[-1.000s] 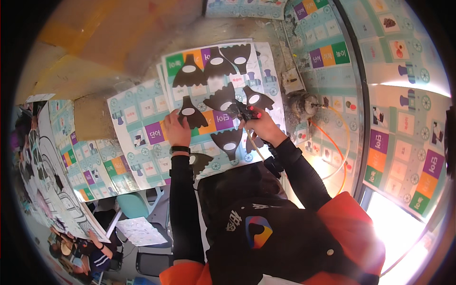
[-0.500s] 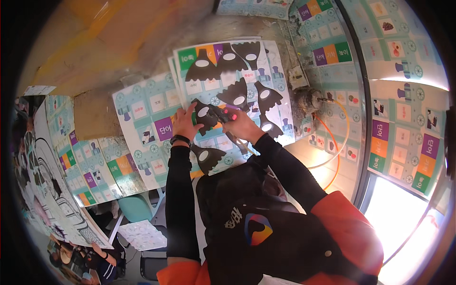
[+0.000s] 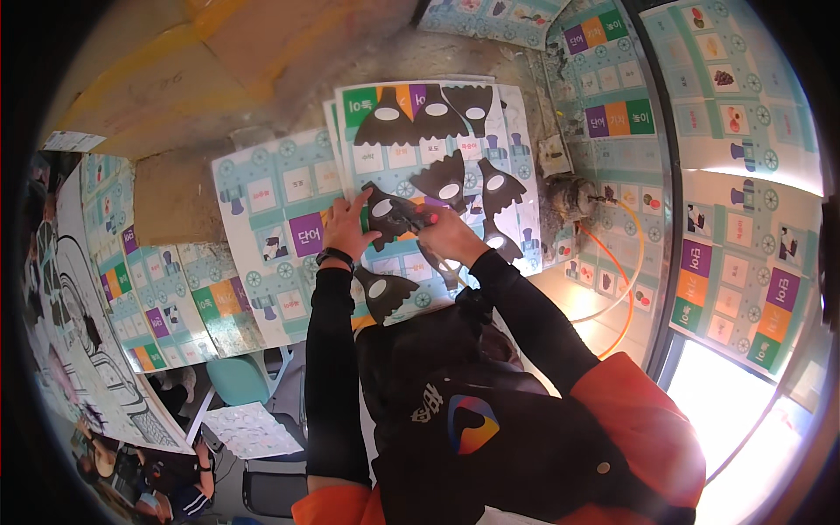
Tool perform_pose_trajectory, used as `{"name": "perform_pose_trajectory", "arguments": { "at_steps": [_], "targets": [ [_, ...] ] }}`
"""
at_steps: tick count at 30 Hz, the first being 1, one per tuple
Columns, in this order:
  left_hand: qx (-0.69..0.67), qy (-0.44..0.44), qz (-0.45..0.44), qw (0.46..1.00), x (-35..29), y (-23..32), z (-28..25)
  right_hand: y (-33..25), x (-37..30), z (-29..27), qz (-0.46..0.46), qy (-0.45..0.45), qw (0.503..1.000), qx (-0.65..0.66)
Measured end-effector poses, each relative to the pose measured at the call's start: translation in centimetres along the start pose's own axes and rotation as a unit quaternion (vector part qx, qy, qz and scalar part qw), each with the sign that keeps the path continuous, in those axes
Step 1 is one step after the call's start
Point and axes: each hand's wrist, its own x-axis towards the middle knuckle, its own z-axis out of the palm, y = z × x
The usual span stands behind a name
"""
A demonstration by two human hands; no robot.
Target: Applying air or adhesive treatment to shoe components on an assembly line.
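My left hand [image 3: 346, 234] lies with thumb and fingers spread at the left edge of a black skirt-shaped cutout [image 3: 390, 229] bearing a white oval. Gripped in my right hand [image 3: 453, 234] is a dark gun-shaped tool [image 3: 425, 216] with a red end, its front over that cutout. Its exact kind is not clear. A pale hose [image 3: 455, 276] shows below this hand. More scalloped black cutouts lie around, including one at the top [image 3: 385, 125], one at the right [image 3: 501, 187] and one nearest me [image 3: 385, 293]. Under them is a printed teal-and-white sheet [image 3: 357, 162].
Another printed sheet [image 3: 262, 197] lies to the left, beside brown cardboard [image 3: 184, 201]. A metal fitting [image 3: 570, 198] with yellow and orange hoses [image 3: 632, 289] stands at the right. A teal chair [image 3: 238, 380] and a seated person [image 3: 166, 481] are at lower left.
The view has shifted slightly, moving the sheets a little within the picture. Both hands keep their places at the same cutout, and the tool has tilted slightly.
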Motion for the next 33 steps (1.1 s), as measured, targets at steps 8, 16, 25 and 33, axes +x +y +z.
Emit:
{"name": "perform_pose_trajectory", "arguments": {
  "at_steps": [8,16,25,33],
  "targets": [
    [0.014,-0.005,-0.004,1.000,0.0,0.7,0.3,0.4,1.0,-0.3,-0.019,0.047,0.999,0.007],
    [0.024,0.001,-0.002,1.000,-0.1,0.2,0.3,0.5,-0.1,-0.3,-0.027,0.050,0.998,0.016],
    [0.047,0.025,0.028,0.998,2.4,1.3,0.3,0.0,-1.9,-5.0,0.062,0.050,0.990,0.116],
    [0.123,0.242,-0.114,0.956,15.5,7.5,-1.1,0.1,-4.3,-12.1,0.055,0.070,0.951,0.297]
  ]
}}
